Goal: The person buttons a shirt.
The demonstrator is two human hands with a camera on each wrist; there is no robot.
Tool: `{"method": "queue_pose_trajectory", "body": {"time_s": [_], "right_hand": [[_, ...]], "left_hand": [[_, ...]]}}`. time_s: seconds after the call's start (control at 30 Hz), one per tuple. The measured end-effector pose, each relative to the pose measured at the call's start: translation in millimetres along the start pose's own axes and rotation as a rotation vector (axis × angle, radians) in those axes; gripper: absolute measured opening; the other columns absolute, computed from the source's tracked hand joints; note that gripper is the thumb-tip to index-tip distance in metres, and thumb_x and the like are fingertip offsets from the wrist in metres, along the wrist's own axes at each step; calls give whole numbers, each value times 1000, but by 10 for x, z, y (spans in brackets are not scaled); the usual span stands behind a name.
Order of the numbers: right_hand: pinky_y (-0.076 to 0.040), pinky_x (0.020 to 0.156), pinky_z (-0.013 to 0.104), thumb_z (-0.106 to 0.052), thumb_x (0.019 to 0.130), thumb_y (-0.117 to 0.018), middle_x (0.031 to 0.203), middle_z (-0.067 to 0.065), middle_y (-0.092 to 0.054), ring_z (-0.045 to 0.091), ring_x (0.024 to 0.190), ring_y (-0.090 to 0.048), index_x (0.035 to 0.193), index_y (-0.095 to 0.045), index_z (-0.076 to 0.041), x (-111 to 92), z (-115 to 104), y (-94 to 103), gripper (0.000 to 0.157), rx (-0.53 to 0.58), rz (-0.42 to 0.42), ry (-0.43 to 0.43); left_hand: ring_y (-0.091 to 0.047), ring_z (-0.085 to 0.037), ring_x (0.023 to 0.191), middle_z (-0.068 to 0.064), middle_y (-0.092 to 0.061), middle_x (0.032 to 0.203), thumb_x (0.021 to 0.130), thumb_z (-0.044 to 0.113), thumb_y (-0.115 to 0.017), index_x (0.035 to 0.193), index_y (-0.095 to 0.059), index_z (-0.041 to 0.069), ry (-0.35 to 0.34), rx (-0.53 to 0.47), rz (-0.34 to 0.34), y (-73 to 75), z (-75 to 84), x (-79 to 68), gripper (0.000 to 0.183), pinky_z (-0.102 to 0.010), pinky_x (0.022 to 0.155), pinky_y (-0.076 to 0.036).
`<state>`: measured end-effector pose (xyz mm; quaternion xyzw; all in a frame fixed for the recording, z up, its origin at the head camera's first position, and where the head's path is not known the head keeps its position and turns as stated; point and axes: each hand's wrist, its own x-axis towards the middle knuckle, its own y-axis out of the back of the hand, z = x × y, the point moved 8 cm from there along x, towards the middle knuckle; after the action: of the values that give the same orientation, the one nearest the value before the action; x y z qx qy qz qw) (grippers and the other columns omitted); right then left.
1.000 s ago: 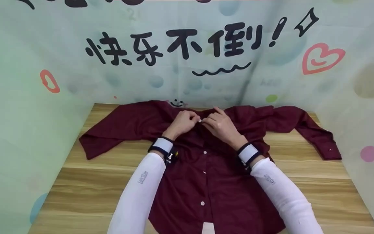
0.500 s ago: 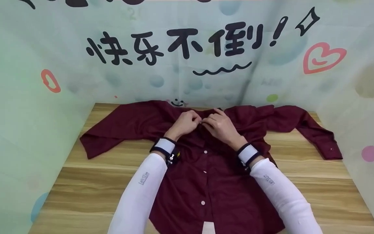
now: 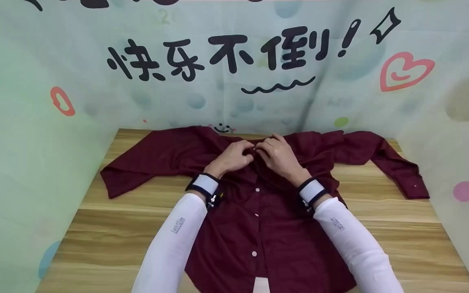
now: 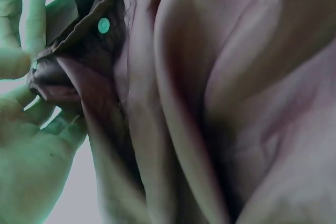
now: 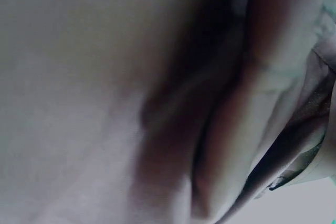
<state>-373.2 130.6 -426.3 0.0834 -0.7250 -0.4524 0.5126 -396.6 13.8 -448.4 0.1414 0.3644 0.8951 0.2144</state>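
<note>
Near the top of the maroon long-sleeved cloth shirt point(image 3: 299, 240) on the brown wood-grained table point(image 3: 108, 228), the bare left hand point(image 3: 231, 157) has loosened its pinch; whether it grips cloth I cannot tell. The bare right hand point(image 3: 280, 157) pinches the shirt's front, seemingly steadying the small round white button point(image 3: 254, 149)

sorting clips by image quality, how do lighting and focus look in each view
Head: fairly even light, the maroon shirt reasonably crisp though its dark folds lose detail; left wrist: soft focus, a green cast that tints the button, washed-out white at lower left; right wrist: heavily blurred, dark shadow near the middle, bright patch at lower right.
</note>
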Motion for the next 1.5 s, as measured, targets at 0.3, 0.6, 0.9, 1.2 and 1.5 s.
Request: {"method": "queue_pose_trajectory", "body": {"time_s": [0.3,0.6,0.9,1.2,1.5], "right_hand": [[-46,102,56,-6,97,-68,93,14,-70,30,87,-67,101,-72,1,16,-29,1,8,40,-48,-28],[-52,89,46,-10,99,-66,99,13,-75,29,95,-69,103,-76,0,13,214,-42,15,378,-203,-326],[-54,82,44,-13,102,-64,101,14,-74,29,92,-69,103,-74,1,-16,266,-89,18,338,-253,-462],[-52,81,42,-14,104,-59,105,17,-73,30,92,-67,108,-72,2,-28,277,-87,21,359,-269,-562],[-52,79,43,-14,104,-60,103,17,-73,30,89,-68,106,-72,3,7,226,-74,21,326,-283,-527]], "left_hand": [[-60,-35,115,-18,-68,120,106,21,-56,125,-67,-3,-128,287,-16,-10,122,-37,33,-44,101,-46],[-62,-30,104,-12,-73,110,103,15,-58,115,-74,2,-146,236,16,-1,115,-35,24,-42,96,-46],[-62,-31,103,-13,-71,106,103,15,-58,113,-74,3,-148,230,8,-38,101,-35,22,-42,94,-47],[-62,-27,107,-8,-73,115,99,26,-69,116,-75,6,-21,48,104,37,19,-50,27,-39,97,-46],[-61,-27,103,-8,-74,107,98,26,-69,108,-77,6,-3,52,120,36,12,-38,23,-38,94,-46]]}}
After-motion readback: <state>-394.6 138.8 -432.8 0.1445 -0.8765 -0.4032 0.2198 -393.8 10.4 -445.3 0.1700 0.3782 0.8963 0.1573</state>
